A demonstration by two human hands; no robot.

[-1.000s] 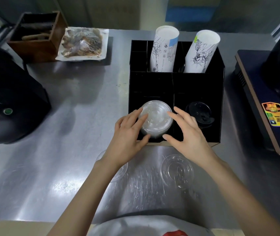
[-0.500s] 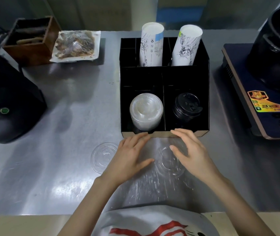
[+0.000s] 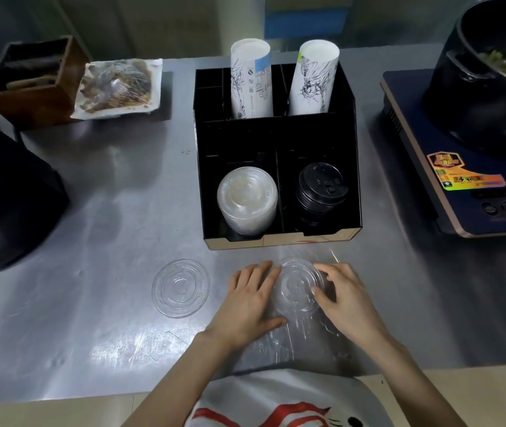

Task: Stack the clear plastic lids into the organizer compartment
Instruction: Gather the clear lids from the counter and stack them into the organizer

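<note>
A clear plastic lid [image 3: 298, 286] lies flat on the steel counter in front of the black organizer [image 3: 357, 167]. My left hand [image 3: 250, 298] rests flat against the lid's left rim with its fingers spread. My right hand [image 3: 345, 298] curls thumb and fingers over the right rim. A second clear lid [image 3: 181, 287] lies alone to the left. In the organizer's front left compartment stands a stack of clear lids [image 3: 247, 198]. A stack of black lids [image 3: 321, 191] fills the front right compartment.
Two rolls of paper cups [image 3: 250, 78] stand in the organizer's back compartments. A crumpled clear wrapper [image 3: 307, 342] lies under my wrists. An induction cooker [image 3: 461, 186] with a black pot sits right; a black appliance [image 3: 8, 198], wooden box [image 3: 30, 81] and wrapped food tray [image 3: 118, 87] sit left.
Both hands left the stack in the organizer's front left compartment, drew back to the counter and closed in around the loose lid in front of the organizer.
</note>
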